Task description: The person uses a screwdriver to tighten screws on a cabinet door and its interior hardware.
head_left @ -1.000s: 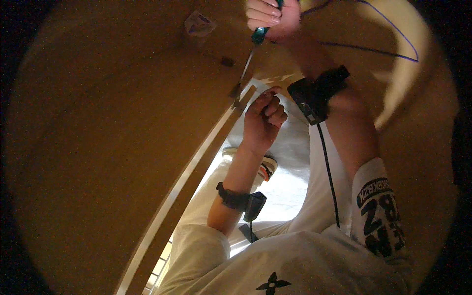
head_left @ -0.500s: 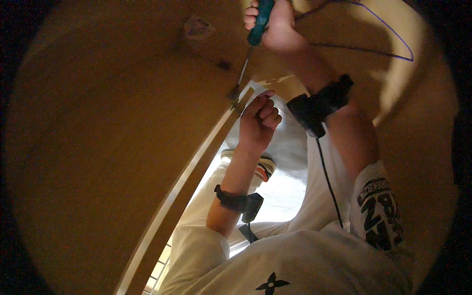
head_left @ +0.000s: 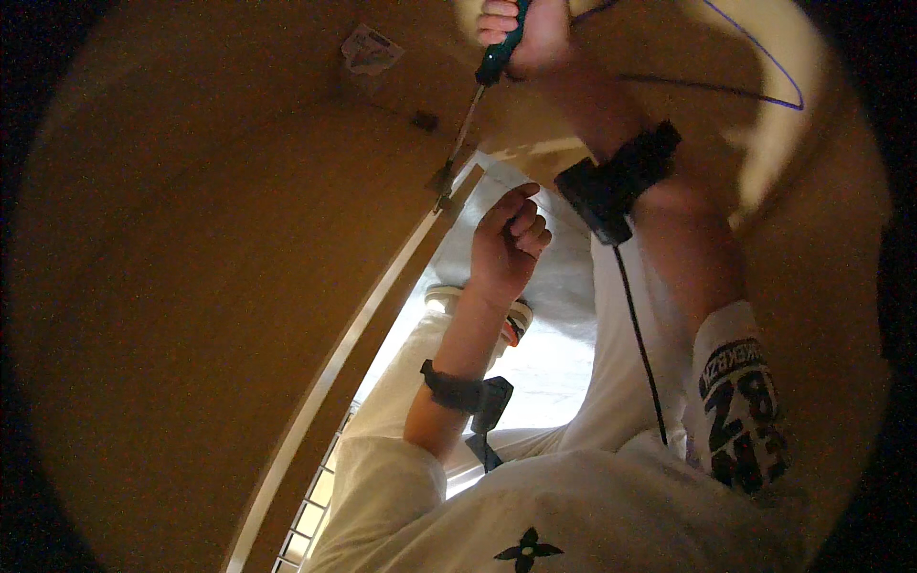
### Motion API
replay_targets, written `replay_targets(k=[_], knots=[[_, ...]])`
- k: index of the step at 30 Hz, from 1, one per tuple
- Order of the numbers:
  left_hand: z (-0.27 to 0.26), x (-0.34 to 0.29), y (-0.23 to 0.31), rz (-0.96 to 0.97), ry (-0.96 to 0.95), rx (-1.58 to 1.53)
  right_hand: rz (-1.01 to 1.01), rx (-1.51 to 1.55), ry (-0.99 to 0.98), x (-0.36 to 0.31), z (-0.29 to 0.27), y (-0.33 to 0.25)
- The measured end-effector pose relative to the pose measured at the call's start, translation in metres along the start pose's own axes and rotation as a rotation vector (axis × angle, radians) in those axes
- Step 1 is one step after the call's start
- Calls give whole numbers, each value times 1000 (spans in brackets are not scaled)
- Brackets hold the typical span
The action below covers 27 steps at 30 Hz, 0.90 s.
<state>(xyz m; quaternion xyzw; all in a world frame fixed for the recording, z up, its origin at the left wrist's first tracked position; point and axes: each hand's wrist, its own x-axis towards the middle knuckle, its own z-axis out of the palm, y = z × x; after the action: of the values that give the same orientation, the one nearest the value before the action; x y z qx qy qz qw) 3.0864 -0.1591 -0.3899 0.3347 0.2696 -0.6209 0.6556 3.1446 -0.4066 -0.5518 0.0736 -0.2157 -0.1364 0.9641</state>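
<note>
head view: dim brown panel [head_left: 210, 267] beside bright white floor [head_left: 549, 377]

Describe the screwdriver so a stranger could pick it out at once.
Start from the large brown panel on the left and follow its pale edge up to its top end. Above, the right hand grips the screwdriver, which slants down toward that end. Its green handle sets it apart from the black wrist device nearby.

Single view: left fisheye camera of head-worn pair, facing down. Shirt [head_left: 430, 501] close below it, along lower edge; left hand [head_left: 511, 239] and right hand [head_left: 543, 38] beyond shirt; shoe [head_left: 517, 323] also beyond shirt, farther down.
</note>
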Motion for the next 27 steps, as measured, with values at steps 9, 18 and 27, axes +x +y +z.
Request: replay_targets(k=[9, 18, 27], knots=[[-12, -15, 12, 58, 31, 37, -426, -200, 625, 35, 76, 45], [-6, -15, 4, 69, 123, -9, -92, 60, -8, 18, 26, 30], [-1, -21, -4, 52, 131, -26, -604, -276, 750, 18, 43, 25]])
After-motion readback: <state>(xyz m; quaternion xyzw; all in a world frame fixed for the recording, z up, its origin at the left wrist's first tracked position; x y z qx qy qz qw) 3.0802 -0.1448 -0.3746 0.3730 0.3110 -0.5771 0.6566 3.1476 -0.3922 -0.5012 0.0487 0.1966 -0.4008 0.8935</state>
